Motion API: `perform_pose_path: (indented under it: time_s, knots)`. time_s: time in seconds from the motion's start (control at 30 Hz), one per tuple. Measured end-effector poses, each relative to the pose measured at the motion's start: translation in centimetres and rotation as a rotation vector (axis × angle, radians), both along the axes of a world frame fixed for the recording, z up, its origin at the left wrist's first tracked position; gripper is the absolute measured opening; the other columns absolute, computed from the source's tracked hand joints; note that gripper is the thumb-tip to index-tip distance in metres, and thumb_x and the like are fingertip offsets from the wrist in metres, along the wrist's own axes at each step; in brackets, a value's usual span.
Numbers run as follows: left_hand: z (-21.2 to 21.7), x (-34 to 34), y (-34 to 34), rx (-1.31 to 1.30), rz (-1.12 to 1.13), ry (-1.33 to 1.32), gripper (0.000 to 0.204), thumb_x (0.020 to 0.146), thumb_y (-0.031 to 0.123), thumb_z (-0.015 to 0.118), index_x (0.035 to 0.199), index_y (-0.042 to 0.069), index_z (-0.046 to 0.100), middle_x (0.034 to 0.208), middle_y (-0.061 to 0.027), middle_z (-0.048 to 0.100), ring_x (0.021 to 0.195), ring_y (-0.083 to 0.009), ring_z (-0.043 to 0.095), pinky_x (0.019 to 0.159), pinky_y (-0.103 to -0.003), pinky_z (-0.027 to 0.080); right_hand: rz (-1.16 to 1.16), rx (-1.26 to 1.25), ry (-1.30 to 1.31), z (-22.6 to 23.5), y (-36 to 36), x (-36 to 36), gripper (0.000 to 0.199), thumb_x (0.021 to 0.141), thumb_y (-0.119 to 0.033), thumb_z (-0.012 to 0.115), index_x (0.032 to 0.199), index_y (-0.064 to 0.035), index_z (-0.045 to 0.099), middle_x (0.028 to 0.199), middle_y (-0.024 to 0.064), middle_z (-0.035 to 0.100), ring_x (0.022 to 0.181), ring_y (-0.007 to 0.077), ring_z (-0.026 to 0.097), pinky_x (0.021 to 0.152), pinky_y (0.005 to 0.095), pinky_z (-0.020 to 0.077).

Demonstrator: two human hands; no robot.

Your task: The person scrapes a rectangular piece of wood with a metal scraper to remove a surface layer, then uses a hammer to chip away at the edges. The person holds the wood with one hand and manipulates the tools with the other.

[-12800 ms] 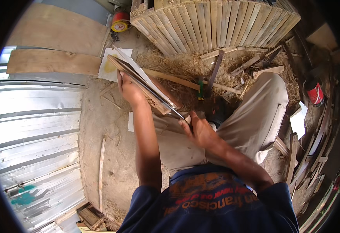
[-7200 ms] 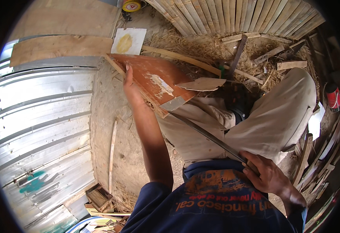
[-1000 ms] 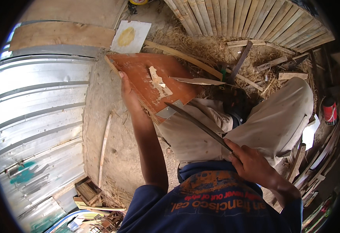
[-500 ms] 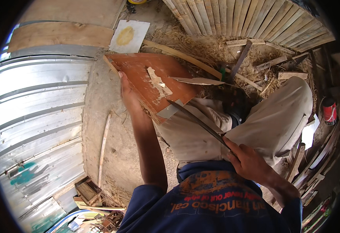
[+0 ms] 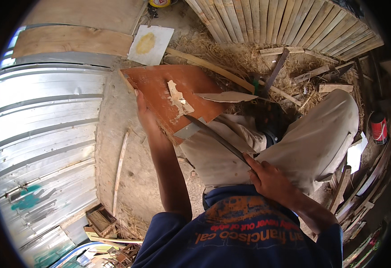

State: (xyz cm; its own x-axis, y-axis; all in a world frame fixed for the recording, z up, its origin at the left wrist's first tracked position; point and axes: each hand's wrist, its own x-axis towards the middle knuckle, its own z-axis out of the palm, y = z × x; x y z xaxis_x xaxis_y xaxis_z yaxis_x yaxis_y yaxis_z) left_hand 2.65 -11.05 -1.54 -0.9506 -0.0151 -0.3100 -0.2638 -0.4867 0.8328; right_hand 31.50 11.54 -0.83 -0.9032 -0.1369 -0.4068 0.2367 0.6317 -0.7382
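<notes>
A reddish-brown wooden board [image 5: 155, 85] is tilted by my left thigh. My left hand [image 5: 145, 114] grips its left edge, the thumb on top and the other fingers hidden beneath. My right hand [image 5: 270, 179] is closed around a long, narrow, dark blade-like tool [image 5: 222, 142]. The tool's tip rests at or just over the board's face, beside a torn pale patch [image 5: 177, 99]; contact is hard to tell. A grey patch [image 5: 189, 128] marks the near corner. One thin peeled-looking strip [image 5: 229, 96] juts past the board's right side.
Corrugated metal sheeting [image 5: 48, 120] stands at the left. A slatted wooden panel [image 5: 285, 22] is at the far side. Wood scraps [image 5: 311, 75] and straw cover the ground ahead. A stained white sheet [image 5: 150, 44] lies beyond the board; a red can [image 5: 378, 127] is at the right.
My right hand and the tool have shifted left and slightly toward the far side, the tip moving nearer the torn patch. The board has tilted and dropped slightly toward me.
</notes>
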Motion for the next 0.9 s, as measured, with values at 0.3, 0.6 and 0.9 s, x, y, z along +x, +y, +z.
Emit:
perform_pose_path:
  time_s: [0.3,0.6,0.9]
  knots:
    - [-0.9,0.8,-1.1,-0.030,0.003,0.041,0.057,0.102,0.048,0.052,0.131,-0.001,0.054,0.124,-0.0139,0.063,0.103,-0.0255,0.065,0.089,-0.037,0.054,-0.022,-0.014,0.091,-2.0,-1.6,-1.0,0.060,0.099,-0.022,0.055,0.155,-0.0180,0.033,0.089,0.0247,0.061,0.076,0.0436,0.066,0.069,0.0498,0.0569]
    - [-0.4,0.7,-0.3,-0.045,0.076,0.023,0.056,0.102,0.046,0.055,0.129,-0.003,0.057,0.114,-0.0127,0.067,0.093,-0.0223,0.067,0.080,-0.033,0.056,-0.043,-0.153,0.029,-0.8,-1.7,-4.3,0.054,0.102,-0.021,0.052,0.152,-0.0091,0.035,0.105,0.0293,0.066,0.094,0.0471,0.065,0.085,0.0524,0.0517]
    - [0.2,1.1,0.9,-0.168,0.121,0.043,0.054,0.101,0.045,0.058,0.124,-0.004,0.061,0.112,-0.0124,0.068,0.093,-0.0211,0.067,0.081,-0.032,0.055,-0.245,-0.585,-0.238,-3.1,-3.3,-9.3,0.050,0.104,-0.025,0.051,0.149,-0.0092,0.038,0.090,0.0214,0.064,0.077,0.0348,0.066,0.079,0.0459,0.0534]
